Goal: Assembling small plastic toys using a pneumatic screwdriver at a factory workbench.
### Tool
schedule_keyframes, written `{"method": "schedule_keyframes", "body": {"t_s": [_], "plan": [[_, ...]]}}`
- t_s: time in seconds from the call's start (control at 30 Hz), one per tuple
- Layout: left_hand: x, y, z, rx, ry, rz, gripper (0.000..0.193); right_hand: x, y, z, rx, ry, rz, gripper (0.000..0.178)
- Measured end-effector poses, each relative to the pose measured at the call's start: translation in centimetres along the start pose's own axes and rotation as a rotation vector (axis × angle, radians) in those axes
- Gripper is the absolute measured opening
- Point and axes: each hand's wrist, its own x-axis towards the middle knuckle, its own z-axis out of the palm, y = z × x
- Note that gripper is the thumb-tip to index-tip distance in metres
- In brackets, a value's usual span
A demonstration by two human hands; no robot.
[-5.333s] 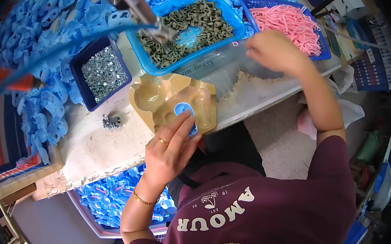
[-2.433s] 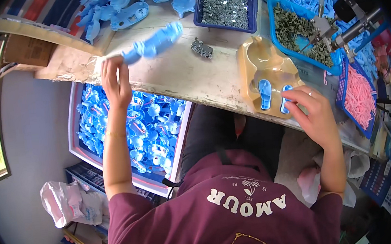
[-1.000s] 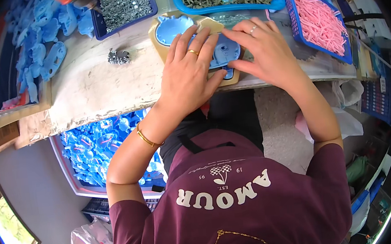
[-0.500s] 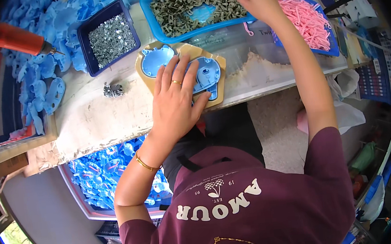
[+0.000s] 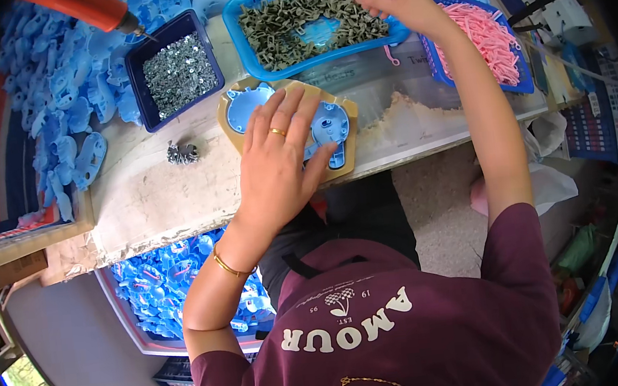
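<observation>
I have the left hand (image 5: pixel 276 162) palm down, fingers stretched and slightly parted, across the tan mould (image 5: pixel 352 125); it is unclenched and grips nothing that I can see. The blue shell (image 5: pixel 330 122) sits in the mould's right side, partly under those fingers, and a round blue piece (image 5: pixel 245 111) fills the upper left hollow. I have the right hand (image 5: pixel 395 2) out at the turquoise tray (image 5: pixel 311 60), wrist bent, fingers curled toward the thumb over the brown clips (image 5: pixel 278 28); I cannot tell whether it pinches one.

The mould lies close to the front edge of the bench (image 5: pixel 147 208). To its left I get a pale stretch, with a small metal clump (image 5: pixel 183 153) partway along. Behind that, the dark tray (image 5: pixel 189 108) of screws stands near the turquoise one, with an orange-red screwdriver (image 5: pixel 90 7) hanging above. The blue basket (image 5: pixel 433 54) of pink strips stands beyond the right forearm.

The bench top is worn and stained. Blue parts (image 5: pixel 68 82) heap along its back and left; below sits a bin (image 5: pixel 121 315) of more blue parts, on the left.
</observation>
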Motion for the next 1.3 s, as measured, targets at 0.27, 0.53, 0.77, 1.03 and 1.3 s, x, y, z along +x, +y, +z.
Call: {"method": "schedule_keyframes", "body": {"t_s": [0.27, 0.53, 0.77, 1.03, 1.3], "plan": [[3.3, 0.8, -0.3, -0.588, 0.156, -0.210, 0.050, -7.0, -10.7, 4.5, 0.039, -0.246, 0.014, 0.022], [2.7, 0.6, 1.0, -0.944, 0.018, -0.383, 0.025, -9.7, -11.0, 5.5, 0.001, -0.320, -0.071, 0.022], [3.0, 0.4, 0.8, -1.029, -0.062, -0.391, 0.018, -10.0, -9.7, 5.8, 0.228, -0.539, 0.081, 0.027], [2.0, 0.4, -0.1, -1.165, 0.052, -0.478, 0.018, -9.4, -3.4, -2.1, -0.252, 0.092, 0.049, 0.025], [1.2, -0.3, 0.1, -1.155, 0.109, -0.579, 0.022, -9.1, 5.9, -6.6, -0.910, 0.207, 0.230, 0.022]]}}
